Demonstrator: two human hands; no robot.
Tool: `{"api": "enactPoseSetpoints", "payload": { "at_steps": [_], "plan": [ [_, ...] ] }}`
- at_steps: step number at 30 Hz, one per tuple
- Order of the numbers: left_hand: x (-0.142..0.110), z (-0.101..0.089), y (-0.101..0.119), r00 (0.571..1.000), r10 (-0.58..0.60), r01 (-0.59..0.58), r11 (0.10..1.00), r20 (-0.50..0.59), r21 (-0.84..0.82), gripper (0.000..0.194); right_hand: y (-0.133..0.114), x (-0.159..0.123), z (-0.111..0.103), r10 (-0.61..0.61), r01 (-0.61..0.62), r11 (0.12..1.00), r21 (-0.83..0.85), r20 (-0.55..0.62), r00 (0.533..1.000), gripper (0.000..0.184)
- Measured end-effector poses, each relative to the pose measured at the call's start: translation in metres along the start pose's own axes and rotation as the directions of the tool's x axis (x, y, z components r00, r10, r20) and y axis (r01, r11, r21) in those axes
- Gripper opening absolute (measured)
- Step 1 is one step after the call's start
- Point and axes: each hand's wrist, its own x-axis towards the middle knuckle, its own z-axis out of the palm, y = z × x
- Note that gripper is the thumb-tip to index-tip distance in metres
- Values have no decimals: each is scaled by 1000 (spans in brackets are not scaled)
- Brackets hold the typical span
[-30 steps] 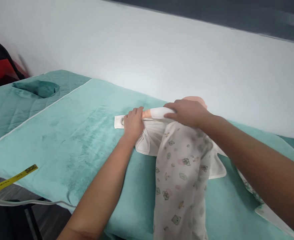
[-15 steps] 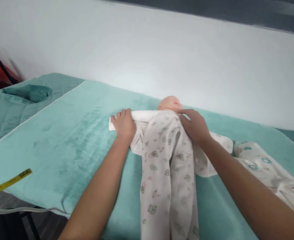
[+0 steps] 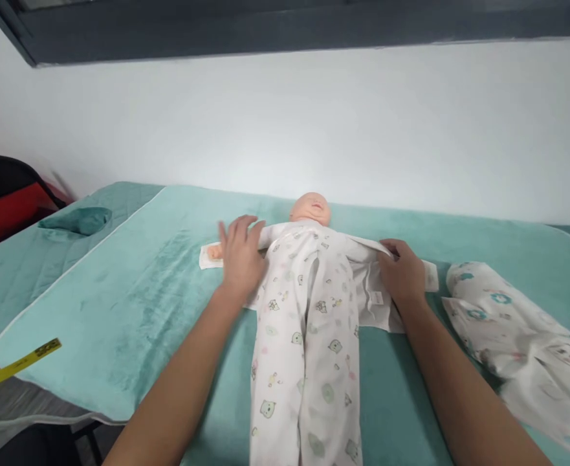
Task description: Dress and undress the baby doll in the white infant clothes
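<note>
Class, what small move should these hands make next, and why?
Probably the right hand should gently draw the white cloth it pinches outward, away from the doll, since creases show just below that stretched edge.

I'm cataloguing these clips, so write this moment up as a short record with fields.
left hand: fingers spread, at the sleeve near the doll's bare hand
left hand point
right hand: pinching the edge of the white cloth
doll: lying down, head toward the wall
garment: white, animal and leaf print, over the doll
right side: crumpled white printed bundle
surface: teal cover
</note>
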Motion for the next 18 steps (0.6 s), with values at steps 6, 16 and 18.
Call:
{"api": "enactPoseSetpoints", "payload": {
  "at_steps": [6, 16, 18],
  "plan": [
    [44, 15, 110, 811, 335, -285, 942, 480, -177, 30, 3, 1, 0, -33, 34, 996, 86, -11, 999, 33],
    [64, 72, 160, 665, 190, -402, 906, 722, 132, 29, 7, 4, 0, -146, 158, 976, 152, -89, 985, 30],
    [68, 64, 158, 672, 203, -407, 905, 712, 125, 30, 7, 5, -2, -117, 135, 974, 184, -104, 988, 29]
  ]
}}
